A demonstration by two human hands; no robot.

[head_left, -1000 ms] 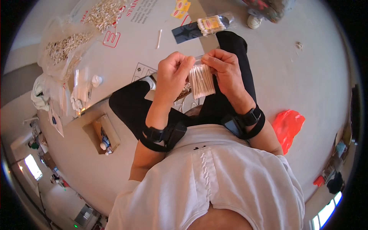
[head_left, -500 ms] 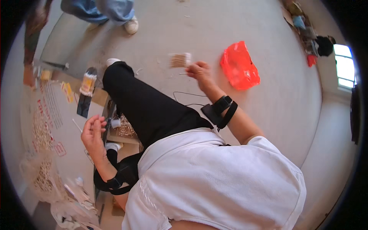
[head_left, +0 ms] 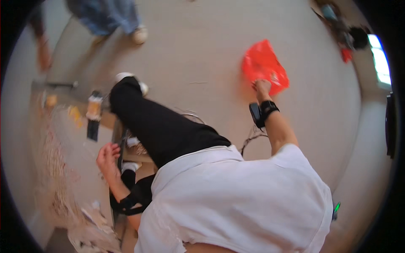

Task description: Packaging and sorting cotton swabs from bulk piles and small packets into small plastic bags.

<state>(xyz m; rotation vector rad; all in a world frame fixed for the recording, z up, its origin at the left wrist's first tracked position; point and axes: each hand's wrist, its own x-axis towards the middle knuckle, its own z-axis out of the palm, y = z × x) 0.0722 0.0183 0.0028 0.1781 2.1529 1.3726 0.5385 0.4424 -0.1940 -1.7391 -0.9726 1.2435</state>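
Out on the floor to the right, my right hand (head_left: 262,87) is at the near edge of a red plastic bag (head_left: 263,63). Its fingers are curled and closed on the bag's edge, though blur softens them. A small pale patch shows inside the bag; I cannot make out what it is. My left hand (head_left: 109,159) hovers by the edge of the low table (head_left: 80,158), fingers partly spread, with nothing visible in it. Beyond that hand, a pack of cotton swabs (head_left: 94,107) lies near a dark strip (head_left: 93,130).
Many loose cotton swabs (head_left: 57,168) and clear plastic bags (head_left: 90,230) cover the table's left side. Yellow packets (head_left: 75,116) lie farther back. Under my leg is a box of swabs (head_left: 141,149). Another person in blue trousers (head_left: 105,19) stands at far left.
My right hand has moved right to the red bag; the swab bundle beside it earlier is no longer visible there. My left hand has shifted slightly nearer, and the white stick by it no longer shows.
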